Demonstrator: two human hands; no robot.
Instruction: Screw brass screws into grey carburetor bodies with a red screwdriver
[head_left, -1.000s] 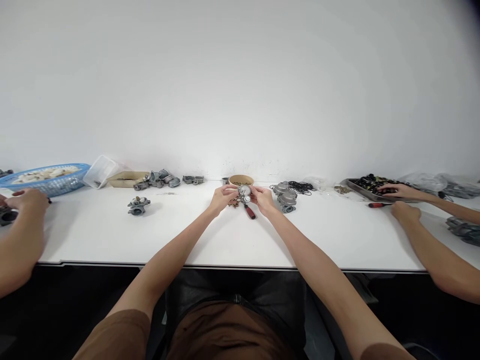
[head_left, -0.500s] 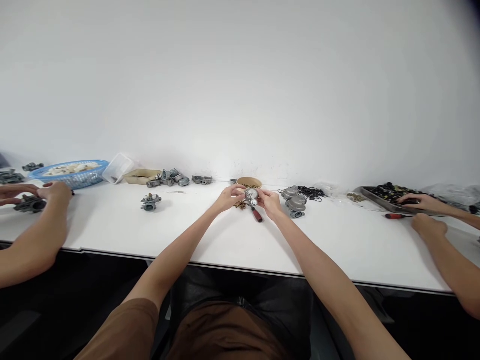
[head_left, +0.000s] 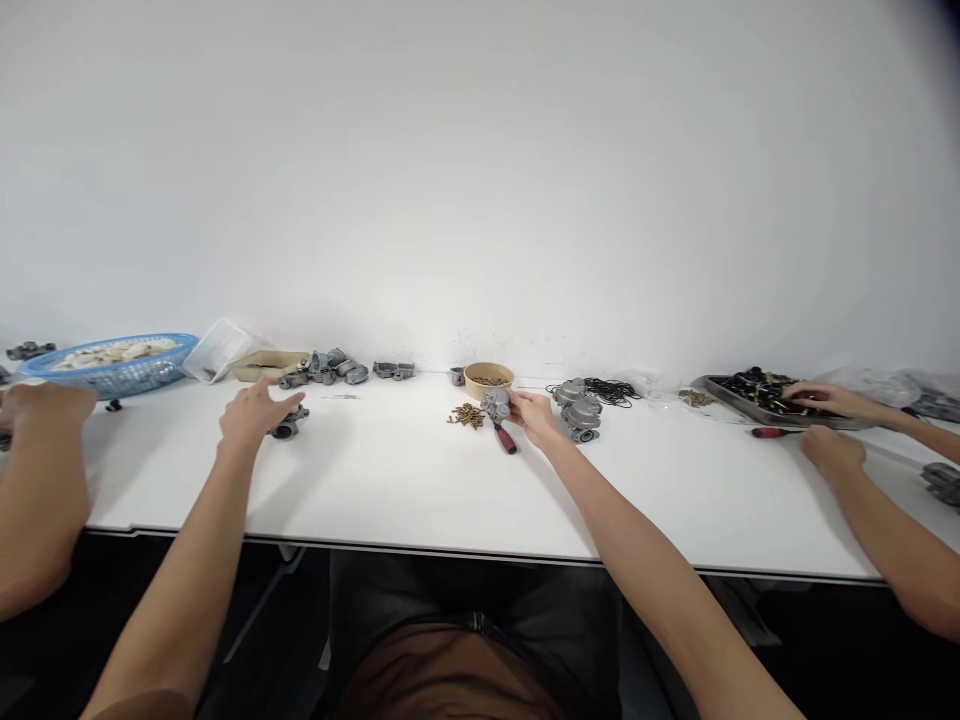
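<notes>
My left hand [head_left: 253, 412] reaches out at the left with thumb and fingers apart, just beside a grey metal carburetor [head_left: 288, 426] on the table. Whether any finger touches it I cannot tell. My right hand [head_left: 531, 413] grips a second carburetor [head_left: 495, 403] by its right side, near the middle of the table. Just below that one lies a screwdriver with a red handle [head_left: 506, 441], its shaft partly hidden. Small brass-coloured screws [head_left: 467, 416] lie in a loose pile to the left of it. More carburetors [head_left: 579, 408] stand right of my right hand.
Behind stands a round tub [head_left: 489, 377] of small screws. Grey metal parts [head_left: 330, 368], a tan tray [head_left: 264, 364], a clear box [head_left: 217, 350] and a blue basket [head_left: 142, 375] line the wall. Black rings [head_left: 611, 391] lie right. Co-workers' hands [head_left: 832, 400] are at both sides.
My left hand has let go of the carburetor and moved left to the other one. My right hand keeps its hold, and the held carburetor has turned and come lower.
</notes>
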